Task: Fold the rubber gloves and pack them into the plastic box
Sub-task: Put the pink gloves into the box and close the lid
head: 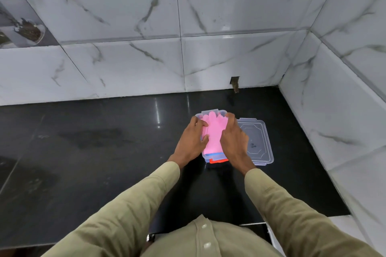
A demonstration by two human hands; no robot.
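A clear plastic box [211, 112] stands on the black counter, right of centre. Pink rubber gloves [215, 133] lie on top of it, fingers pointing to the far wall. An orange-red edge [218, 160] and a blue strip [216, 155] show under the pink at the box's near end. My left hand [193, 142] presses the left side of the gloves, fingers curled over their edge. My right hand [234, 137] presses on the right side. Most of the box is hidden by the gloves and hands.
The box's clear lid [258, 142] lies flat on the counter just right of the box. The black counter [94, 152] ends at marble-tiled walls behind and at the right. A small dark notch [235, 82] sits in the back wall above the counter.
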